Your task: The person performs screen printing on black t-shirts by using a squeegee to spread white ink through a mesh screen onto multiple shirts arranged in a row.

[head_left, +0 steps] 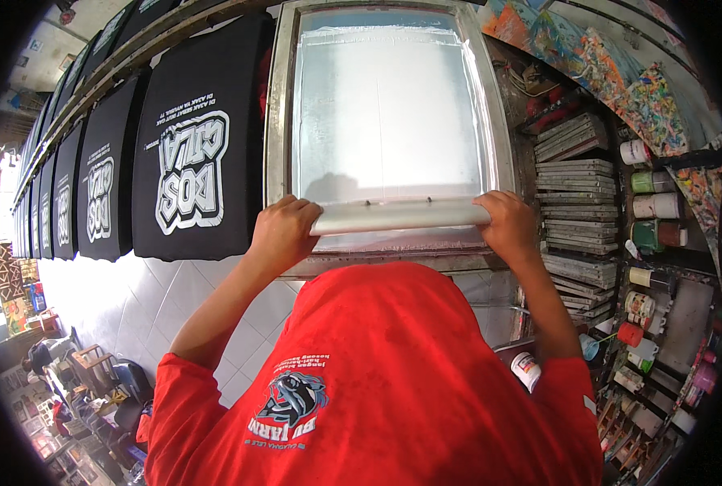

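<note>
The squeegee [401,217], a long pale bar, lies crosswise over the near part of the screen frame [280,105], parallel to the frame's near edge and a short way inside it. The left hand [286,231] closes around the bar's left end, beside the frame's left edge; the right hand [506,223] closes around the right end, beside the frame's right edge. Both grips are shut on the bar, with knuckles uppermost; the thumbs are not clearly visible. A white layer [389,105] covers most of the mesh [369,19] from the bar toward the frame's far edge, with thicker ridges along the far and right margins. Handling: the bar appears rigid and is judged moderate in weight, manageable by two hands. Take hold at both ends, as shown, so that load spreads evenly across the width; a one-sided hold would likely tilt it. The surface looks smooth and could turn slippery if wet ink reaches it. Two small dark fixings [430,199] protrude at its far side; keep fingers clear of them. The lower edge of the bar is hidden, so blade condition cannot be determined. Treat the mesh as the fragile part: it is presumably thin and taut, whereas the surrounding frame looks stiff.
</note>
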{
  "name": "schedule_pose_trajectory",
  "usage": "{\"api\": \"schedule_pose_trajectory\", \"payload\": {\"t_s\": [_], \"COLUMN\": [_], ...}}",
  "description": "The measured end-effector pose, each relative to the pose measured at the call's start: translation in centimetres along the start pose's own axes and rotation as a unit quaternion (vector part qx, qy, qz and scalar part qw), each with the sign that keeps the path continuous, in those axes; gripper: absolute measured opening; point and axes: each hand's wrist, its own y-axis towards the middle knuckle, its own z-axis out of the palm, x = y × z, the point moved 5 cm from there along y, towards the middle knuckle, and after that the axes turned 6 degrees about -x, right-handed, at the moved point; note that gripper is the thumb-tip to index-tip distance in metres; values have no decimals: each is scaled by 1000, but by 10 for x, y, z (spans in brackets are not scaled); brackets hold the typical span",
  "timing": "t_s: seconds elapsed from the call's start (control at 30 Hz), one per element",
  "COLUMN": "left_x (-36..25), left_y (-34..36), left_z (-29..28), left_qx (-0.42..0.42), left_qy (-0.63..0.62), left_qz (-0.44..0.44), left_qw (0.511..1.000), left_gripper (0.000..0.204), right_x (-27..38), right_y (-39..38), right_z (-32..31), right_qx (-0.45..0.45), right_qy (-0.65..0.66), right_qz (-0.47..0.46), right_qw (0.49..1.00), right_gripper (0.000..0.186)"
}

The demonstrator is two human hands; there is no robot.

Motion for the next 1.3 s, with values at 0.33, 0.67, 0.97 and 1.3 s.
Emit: {"api": "schedule_pose_trajectory", "payload": {"t_s": [0.33, 0.67, 0.97, 1.3], "left_x": [-15, -26, 16, 93], "left_y": [-34, -63, 24, 153], "left_z": [-17, 19, 27, 32], "left_qx": [-87, -42, -105, -91], "left_qy": [26, 9, 54, 97], "left_qz": [18, 24, 46, 34], "left_qw": [996, 999, 992, 990], "left_gripper": [42, 37, 23, 36], "right_x": [14, 26, -14, -63], "right_y": [-40, -75, 23, 159], "right_z": [-17, 12, 32, 56], "right_qx": [-72, -23, -18, -42], "right_qy": [-20, 14, -1, -41], "right_qz": [-11, 8, -40, -56], "right_qw": [997, 1000, 999, 997], "right_gripper": [39, 42, 41, 51]}}
